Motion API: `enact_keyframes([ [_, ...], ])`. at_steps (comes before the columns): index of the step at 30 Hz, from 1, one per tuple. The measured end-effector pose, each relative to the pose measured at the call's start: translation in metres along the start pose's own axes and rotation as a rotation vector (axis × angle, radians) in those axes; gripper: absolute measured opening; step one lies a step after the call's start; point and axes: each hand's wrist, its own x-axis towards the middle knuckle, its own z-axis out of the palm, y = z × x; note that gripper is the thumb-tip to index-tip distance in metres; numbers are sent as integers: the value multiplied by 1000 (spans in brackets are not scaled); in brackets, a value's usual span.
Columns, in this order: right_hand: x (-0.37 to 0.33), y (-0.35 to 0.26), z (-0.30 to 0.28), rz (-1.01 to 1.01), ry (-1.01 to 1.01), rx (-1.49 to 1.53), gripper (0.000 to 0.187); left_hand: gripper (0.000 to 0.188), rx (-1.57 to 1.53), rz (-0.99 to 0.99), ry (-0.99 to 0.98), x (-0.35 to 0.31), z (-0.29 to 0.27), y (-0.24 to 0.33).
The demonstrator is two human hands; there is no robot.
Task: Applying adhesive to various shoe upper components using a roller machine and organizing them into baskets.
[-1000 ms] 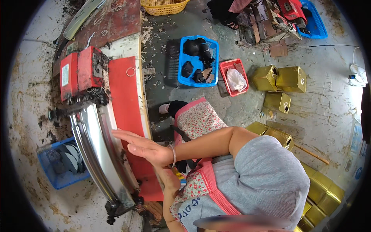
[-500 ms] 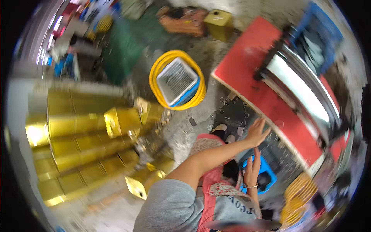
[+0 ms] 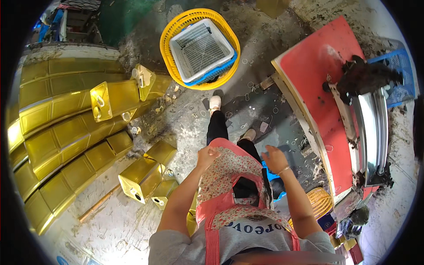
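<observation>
Left hand (image 3: 207, 157), curled at the left edge of the floral apron (image 3: 234, 165), grip unclear, lies nearer it than the loosely open right hand (image 3: 275, 159), the apron running near-to-far between them.

I have one left hand (image 3: 208, 157), one right hand (image 3: 275, 160) and two shoes (image 3: 215, 103). I count one flowery apron (image 3: 223, 174), one brown stick (image 3: 99, 204), one round yellow basket (image 3: 165, 48) with one white basket (image 3: 203, 49) inside, and one red table (image 3: 309, 75) with one machine (image 3: 368, 121) along its right edge.
</observation>
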Motion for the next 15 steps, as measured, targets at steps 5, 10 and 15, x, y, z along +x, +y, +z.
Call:
enact_keyframes([
  [5,135,-47,79,218,-435,874,30,28,131,-118,89,67,-43,-47],
  [10,367,-77,149,591,-246,932,47,20,-147,-221,1,137,-63,-70],
  [15,526,-93,164,994,296,1393,70,22,-517,-360,-72,165,-89,-82],
])
